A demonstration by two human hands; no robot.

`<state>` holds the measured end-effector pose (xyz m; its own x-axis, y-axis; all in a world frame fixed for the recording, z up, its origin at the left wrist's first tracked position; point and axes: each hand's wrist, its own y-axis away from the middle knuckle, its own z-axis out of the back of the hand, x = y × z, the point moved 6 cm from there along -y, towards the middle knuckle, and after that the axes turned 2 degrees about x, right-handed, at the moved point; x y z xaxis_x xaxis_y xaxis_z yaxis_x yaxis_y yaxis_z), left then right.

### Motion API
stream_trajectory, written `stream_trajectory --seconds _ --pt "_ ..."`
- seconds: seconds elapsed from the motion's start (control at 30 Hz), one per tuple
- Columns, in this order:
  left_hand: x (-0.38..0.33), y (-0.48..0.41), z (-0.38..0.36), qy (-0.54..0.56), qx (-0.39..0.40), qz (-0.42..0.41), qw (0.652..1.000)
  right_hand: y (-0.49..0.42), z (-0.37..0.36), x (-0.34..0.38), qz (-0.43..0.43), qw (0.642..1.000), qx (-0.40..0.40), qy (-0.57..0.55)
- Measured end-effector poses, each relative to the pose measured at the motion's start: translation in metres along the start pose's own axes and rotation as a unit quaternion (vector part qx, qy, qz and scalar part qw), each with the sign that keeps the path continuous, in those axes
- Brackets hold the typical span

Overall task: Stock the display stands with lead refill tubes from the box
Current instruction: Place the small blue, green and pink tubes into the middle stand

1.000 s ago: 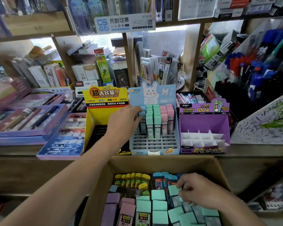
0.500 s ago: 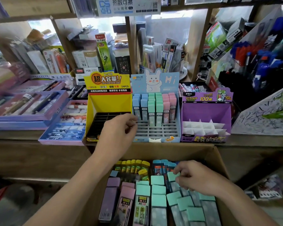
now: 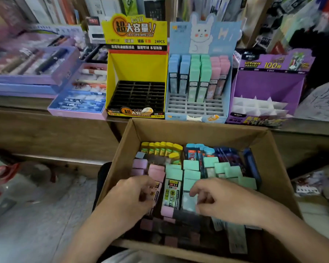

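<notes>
Curling over pink tubes [image 3: 156,173] and teal tubes [image 3: 191,175] in the box [image 3: 198,132], left hand [image 3: 130,198] and right hand [image 3: 223,201] seek stock; grip cannot be told.

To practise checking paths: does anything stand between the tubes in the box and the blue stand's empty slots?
Nothing visible does. The open box sits right before the blue stand, whose front slots are bare; the left hand and right hand are among the tubes.
</notes>
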<state>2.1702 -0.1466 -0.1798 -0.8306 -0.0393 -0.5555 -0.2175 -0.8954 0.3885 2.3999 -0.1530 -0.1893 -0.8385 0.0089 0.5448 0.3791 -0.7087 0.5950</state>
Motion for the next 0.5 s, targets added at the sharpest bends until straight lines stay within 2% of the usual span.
stream_trajectory --seconds 0.13,0.33,0.5 --pt "0.006 0.007 -0.014 -0.006 0.05 0.017 0.999 0.0 -0.023 0.008 -0.004 0.999 0.023 0.023" --pt "0.005 0.008 -0.024 -0.017 0.143 0.016 0.989 0.006 -0.036 0.01 -0.015 0.996 -0.018 0.082" --pt "0.005 0.003 -0.03 -0.041 0.164 0.006 0.986 0.006 -0.043 0.013 -0.007 0.994 -0.021 0.104"
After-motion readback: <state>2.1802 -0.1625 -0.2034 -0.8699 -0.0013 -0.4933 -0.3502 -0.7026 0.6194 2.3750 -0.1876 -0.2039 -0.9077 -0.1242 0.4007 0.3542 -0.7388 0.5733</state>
